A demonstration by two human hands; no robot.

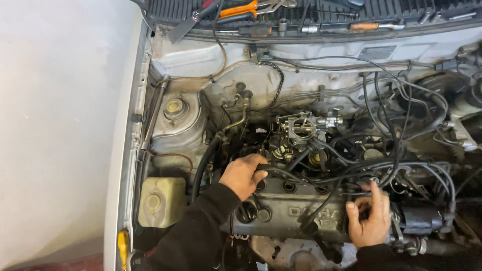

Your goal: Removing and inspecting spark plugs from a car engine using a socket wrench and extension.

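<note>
The open engine bay (pixel 321 85) of a silver car fills most of the view, its pale painted firewall running across the top and a bare light-grey floor beside the car to the left. Along the cowl (pixel 301 12) at the very top lie loose tools, among them orange-handled pliers (pixel 240 8) and a screwdriver with an orange grip (pixel 365 26).

In the lower middle sits the grey valve cover (pixel 296 213), with raised lettering on its face and a row of dark spark-plug wells along its upper edge. Behind it, near the centre of the bay, stands the carburettor (pixel 303 128), its round throat open to the camera. A yellowed plastic reservoir (pixel 160 200) sits at the lower left by the fender, below the round strut mount (pixel 174 108).

A tangle of black ignition leads (pixel 401 173) sweeps from the right side of the bay across the top of the valve cover.

The left hand (pixel 243 174), in a black sleeve, is curled closed around the end of one black lead (pixel 281 172), gripping it just above the upper left part of the valve cover, beside the plug wells. The right hand (pixel 370 216) rests at the right end of the valve cover with its fingers loosely half open, the forefinger pointing up and touching the bundle of leads that passes over it; I cannot tell whether it actually grips any of them.
</note>
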